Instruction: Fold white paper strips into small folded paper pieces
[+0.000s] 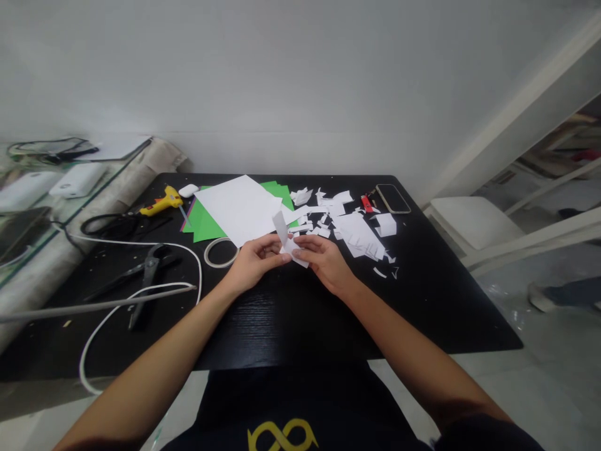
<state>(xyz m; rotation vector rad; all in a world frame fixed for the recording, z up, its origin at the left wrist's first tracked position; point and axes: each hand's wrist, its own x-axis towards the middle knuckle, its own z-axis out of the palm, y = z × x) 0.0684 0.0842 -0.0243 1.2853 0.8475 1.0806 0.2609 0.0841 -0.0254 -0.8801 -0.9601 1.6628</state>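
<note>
Between my two hands, above the black table, is a folded piece of white paper (282, 227). One narrow flap of it stands upright, and a lower part lies across the fingertips. My left hand (257, 258) pinches its left side with thumb and fingers. From the right, my right hand (323, 255) grips the lower part, thumb on top. White paper scraps (322, 225) lie just beyond the fingers. Behind my left hand, a large white sheet (239, 210) rests on green sheets (205, 227). A roll of tape (220, 253) lies beside the left wrist.
On the left of the black table (282, 326) are a yellow glue gun (162, 202), pliers (150, 272) and a looping white cable (200, 269). Toward the right lie marked paper (359, 237), a small red tool (367, 203) and a phone (393, 198). A white chair (474, 225) stands beyond.
</note>
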